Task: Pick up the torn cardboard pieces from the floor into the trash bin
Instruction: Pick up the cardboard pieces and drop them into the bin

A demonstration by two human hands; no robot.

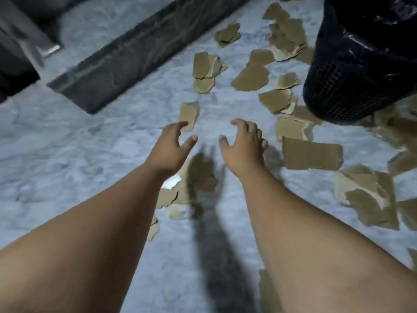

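Note:
Several torn brown cardboard pieces lie scattered over the pale marble floor (67, 154). One small piece (189, 112) lies just beyond my left hand (172, 145), whose fingertips overlap its near edge. A larger rectangular piece (312, 153) lies to the right of my right hand (244, 143). Both hands are stretched forward above the floor, fingers spread, holding nothing. More pieces (198, 181) lie in shadow between my forearms. The black mesh trash bin (352, 75), lined with a black bag, stands at the upper right among the pieces.
A dark stone strip (140, 48) runs diagonally across the upper left. Dark furniture or a metal fitting (22, 48) sits at the far left. More cardboard (365, 195) covers the floor at the right edge.

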